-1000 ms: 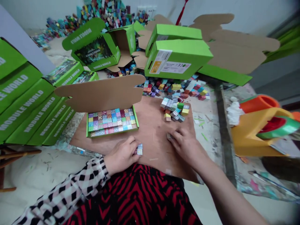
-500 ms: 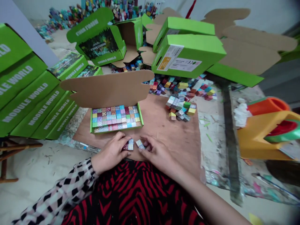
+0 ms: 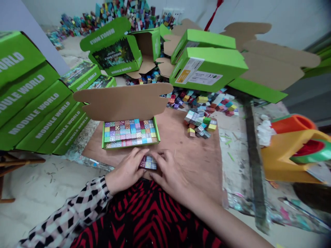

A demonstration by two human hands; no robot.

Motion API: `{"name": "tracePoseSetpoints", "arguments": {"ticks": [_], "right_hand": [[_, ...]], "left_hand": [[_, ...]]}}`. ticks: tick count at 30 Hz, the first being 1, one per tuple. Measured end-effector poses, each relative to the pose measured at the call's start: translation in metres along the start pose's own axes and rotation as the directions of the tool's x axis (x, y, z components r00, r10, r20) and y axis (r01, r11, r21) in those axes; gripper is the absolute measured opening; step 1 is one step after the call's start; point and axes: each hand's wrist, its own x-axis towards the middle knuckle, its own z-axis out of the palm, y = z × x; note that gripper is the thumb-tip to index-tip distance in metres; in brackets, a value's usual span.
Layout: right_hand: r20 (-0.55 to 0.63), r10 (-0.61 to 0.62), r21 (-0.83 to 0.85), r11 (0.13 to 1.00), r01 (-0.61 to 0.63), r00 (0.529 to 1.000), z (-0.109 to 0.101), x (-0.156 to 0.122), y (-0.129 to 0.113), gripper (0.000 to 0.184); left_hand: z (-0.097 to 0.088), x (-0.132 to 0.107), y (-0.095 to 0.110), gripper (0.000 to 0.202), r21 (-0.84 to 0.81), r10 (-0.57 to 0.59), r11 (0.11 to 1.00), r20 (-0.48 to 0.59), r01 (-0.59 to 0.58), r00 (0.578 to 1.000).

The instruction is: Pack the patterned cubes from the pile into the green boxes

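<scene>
Close to my body, a small block of patterned cubes (image 3: 150, 163) lies between my hands above the brown board. Its visible faces are dark red, pale blue, cream and checked. My left hand (image 3: 126, 169) is closed on its left end, and my right hand (image 3: 169, 172) is closed round its right end, thumb in front. My fingers cover part of the cubes. Just beyond stands an open green box (image 3: 132, 146), packed with rows of similar cubes (image 3: 129, 130), its brown cardboard lid (image 3: 124, 101) raised at the back.
A small heap of loose cubes (image 3: 199, 124) lies on the brown board (image 3: 191, 155), with more behind. Green boxes (image 3: 36, 106) are stacked at left; others (image 3: 207, 67) stand at the back. A yellow plastic holder (image 3: 284, 162) is at right.
My right hand has moved left to meet my left hand. The checked cubes it held apart now sit against the cubes at my left hand.
</scene>
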Motion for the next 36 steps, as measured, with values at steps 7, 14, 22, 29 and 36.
{"name": "tracePoseSetpoints", "arguments": {"ticks": [7, 14, 22, 29, 36], "right_hand": [[0.122, -0.035, -0.108, 0.993, 0.048, 0.992, 0.007, 0.018, -0.002, 0.042], [0.164, -0.006, 0.127, 0.992, -0.015, 0.986, -0.003, 0.011, -0.005, 0.066], [0.163, -0.075, 0.032, 0.997, 0.070, 0.984, -0.003, 0.002, 0.004, 0.062], [0.263, -0.218, -0.038, 0.971, 0.236, 0.940, -0.011, 0.016, 0.003, 0.062], [0.238, -0.097, 0.047, 0.995, 0.088, 0.966, -0.011, 0.015, 0.013, 0.074]], "left_hand": [[0.004, -0.001, -0.004, 0.058, -0.011, 0.002, 1.000, -0.078, -0.003, 0.997], [0.005, -0.003, -0.012, 0.065, -0.032, 0.044, 0.998, -0.121, -0.048, 0.992], [0.007, -0.009, -0.008, 0.073, -0.074, 0.016, 0.997, -0.146, -0.027, 0.989], [0.010, -0.014, -0.014, 0.076, -0.109, -0.016, 0.994, -0.233, -0.010, 0.972], [0.008, -0.017, -0.015, 0.070, -0.128, -0.078, 0.991, -0.249, 0.047, 0.965]]}}
